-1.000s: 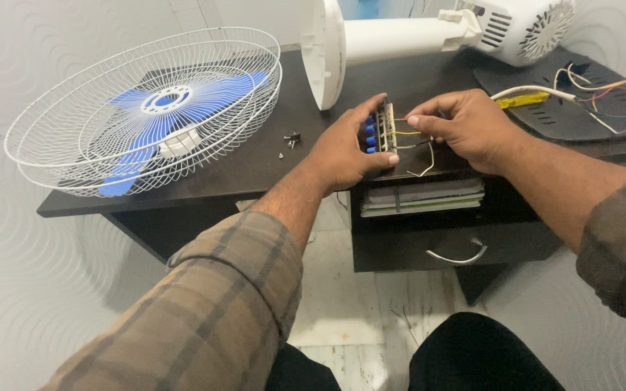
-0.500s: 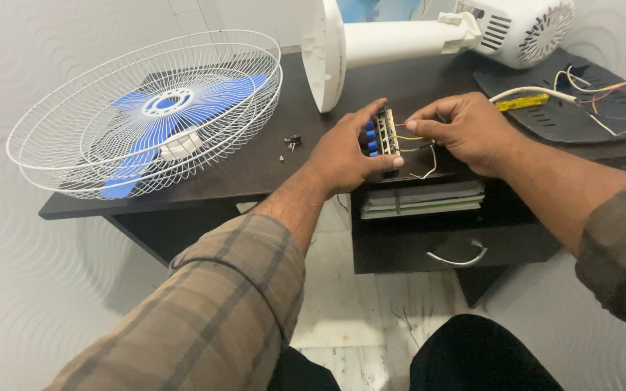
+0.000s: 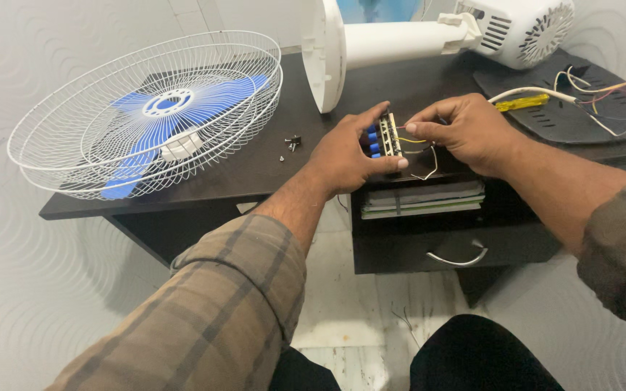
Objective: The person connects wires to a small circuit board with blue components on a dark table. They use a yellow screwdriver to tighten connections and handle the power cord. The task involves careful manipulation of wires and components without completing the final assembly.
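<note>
At the upper left of the frame a white wire fan guard [image 3: 74, 137] lies flat on the dark desk [image 3: 255, 166], with a blue fan blade [image 3: 182, 108] resting inside it. Just to its right, near the middle of the desk, sit a few small screws [image 3: 291, 143], loose and apart from the guard.

In the middle of the frame the left hand [image 3: 345, 156] comes up from a plaid sleeve [image 3: 211, 318] at the lower left. It is closed around a switch block [image 3: 385, 135], a narrow strip with blue push buttons [image 3: 373, 140] on its left side, thumb below and fingers curled over the top. The block stands on edge above the front rim of the desk, between the two hands.

Immediately to its right the right hand [image 3: 465, 130] pinches thin wires [image 3: 422, 148] that run out of the block; thumb and forefinger are drawn close together on them, touching the block's right side.

Behind the hands, at the top centre, a white fan base and pole [image 3: 371, 43] lie on their side, leading to the white motor housing [image 3: 523, 29] at the upper right. On the far right a dark cover plate [image 3: 581, 119] holds a loose bundle of coloured wires [image 3: 603, 90] and a white cable [image 3: 530, 92]. Below the hands a shelf holds stacked papers [image 3: 422, 199], above a drawer with a metal handle [image 3: 458, 258].
</note>
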